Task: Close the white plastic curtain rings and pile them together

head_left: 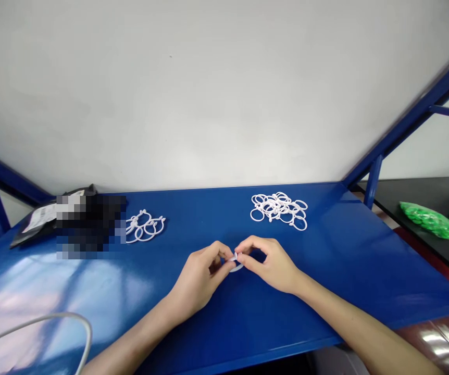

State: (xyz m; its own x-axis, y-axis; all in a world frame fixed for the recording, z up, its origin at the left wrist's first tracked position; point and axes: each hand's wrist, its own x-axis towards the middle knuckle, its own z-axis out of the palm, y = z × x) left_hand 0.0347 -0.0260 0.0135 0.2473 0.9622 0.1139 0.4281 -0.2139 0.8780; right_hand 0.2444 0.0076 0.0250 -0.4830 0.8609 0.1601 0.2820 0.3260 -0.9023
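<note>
A small white plastic ring (236, 269) is pinched between both hands over the front middle of the blue table. My left hand (203, 273) grips its left side with thumb and fingers closed. From the right, my right hand (269, 263) pinches it near the small tab at its top. Fingertips cover much of the ring, so I cannot tell whether its loop is joined. Beyond my right hand lies a tangled pile of similar white rings (279, 207). A smaller group of white rings (144, 229) rests farther left, several of them overlapping.
Black plastic packages (48, 219) with a white label lie at the back left. A white cable (68, 315) curves across the front left. Blue metal posts (373, 182) flank the table (204, 213). To the right, a bag of green pieces (429, 221) sits on a black surface.
</note>
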